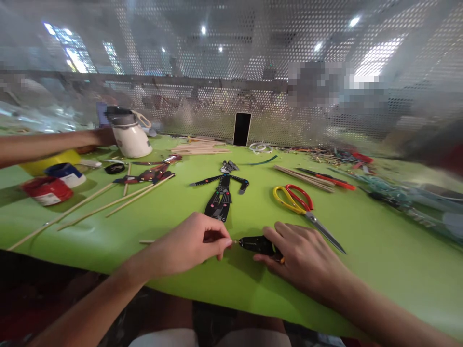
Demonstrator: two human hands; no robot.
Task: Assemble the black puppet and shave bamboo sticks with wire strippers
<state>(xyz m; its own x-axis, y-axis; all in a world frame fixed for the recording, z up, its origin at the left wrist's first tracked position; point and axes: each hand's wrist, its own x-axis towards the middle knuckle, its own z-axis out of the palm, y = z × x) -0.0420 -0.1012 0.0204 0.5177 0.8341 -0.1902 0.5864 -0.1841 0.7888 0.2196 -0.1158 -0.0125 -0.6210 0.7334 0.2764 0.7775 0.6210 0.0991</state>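
Observation:
My left hand is closed in a pinch on a thin wooden stick, whose far end pokes out left of the hand. A small bit of wire shows past my fingertips. In my right hand are black-jawed pliers with a little orange at the handle. Their tip meets the wire, though I cannot tell whether the jaws clamp it. Just beyond my hands lies a flat black jointed puppet figure, arms spread. Scissors with yellow and red handles lie right of it.
Another person's arm reaches in at left behind a white jug. Nearby are red and blue paint pots and a brown puppet with sticks. A phone stands at the back; more sticks lie right.

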